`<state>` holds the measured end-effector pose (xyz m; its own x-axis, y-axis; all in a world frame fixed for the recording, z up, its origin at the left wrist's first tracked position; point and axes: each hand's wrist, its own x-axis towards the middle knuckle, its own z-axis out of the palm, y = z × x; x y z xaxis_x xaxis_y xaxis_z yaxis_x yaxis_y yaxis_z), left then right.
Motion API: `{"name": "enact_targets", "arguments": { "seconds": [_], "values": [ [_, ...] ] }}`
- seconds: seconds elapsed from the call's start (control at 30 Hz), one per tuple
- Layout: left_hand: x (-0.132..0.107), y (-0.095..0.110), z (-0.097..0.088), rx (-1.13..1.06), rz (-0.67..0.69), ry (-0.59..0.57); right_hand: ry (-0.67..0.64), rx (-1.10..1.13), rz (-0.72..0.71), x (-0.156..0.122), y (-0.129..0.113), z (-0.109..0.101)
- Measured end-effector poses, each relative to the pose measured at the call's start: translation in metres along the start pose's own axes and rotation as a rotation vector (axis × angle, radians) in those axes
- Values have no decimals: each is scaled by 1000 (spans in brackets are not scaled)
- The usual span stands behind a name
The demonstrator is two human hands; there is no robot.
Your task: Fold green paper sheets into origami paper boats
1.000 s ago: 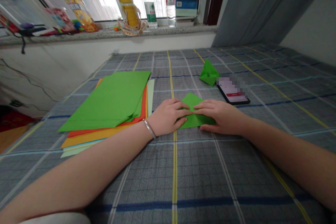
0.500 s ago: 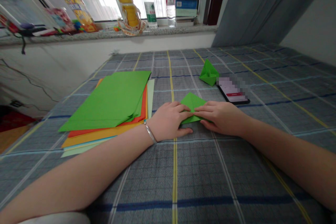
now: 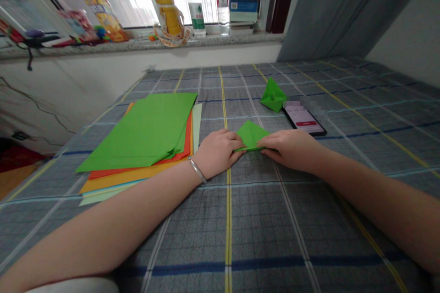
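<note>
A small folded sheet of green paper [image 3: 252, 133] lies on the plaid cloth, its peak pointing away from me and its near edge turned up. My left hand [image 3: 223, 146] pinches its left corner between thumb and fingers. At the opposite corner, my right hand [image 3: 287, 147] grips the paper the same way, thumb below and fingers on top. Beyond my right hand stands a finished-looking folded green paper piece [image 3: 273, 95], touching or nearly touching a phone [image 3: 304, 119] with a lit screen.
To the left lies a stack of coloured paper [image 3: 144, 132], green on top with orange, yellow and pale sheets under it. Bottles [image 3: 195, 9], a yellow cup [image 3: 171, 16] and boxes [image 3: 244, 4] line the windowsill [image 3: 213, 41]. A grey curtain [image 3: 330, 9] hangs at the right.
The near part of the green paper has been folded up, so its lower point no longer shows. Both thumbs have moved in under the near edge; the fingers shifted slightly apart.
</note>
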<state>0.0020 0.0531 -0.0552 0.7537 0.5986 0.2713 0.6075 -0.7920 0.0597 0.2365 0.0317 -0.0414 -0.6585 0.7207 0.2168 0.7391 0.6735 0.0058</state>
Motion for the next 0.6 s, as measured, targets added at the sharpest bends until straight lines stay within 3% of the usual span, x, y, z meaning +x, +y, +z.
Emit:
{"name": "enact_targets", "arguments": {
  "seconds": [0.17, 0.6],
  "values": [
    [4, -7, 7, -35, -33, 11, -45, -136, 74, 6, 9, -2],
    [11, -16, 14, -14, -120, -8, 68, -80, 46, 11, 16, 14]
  ]
}}
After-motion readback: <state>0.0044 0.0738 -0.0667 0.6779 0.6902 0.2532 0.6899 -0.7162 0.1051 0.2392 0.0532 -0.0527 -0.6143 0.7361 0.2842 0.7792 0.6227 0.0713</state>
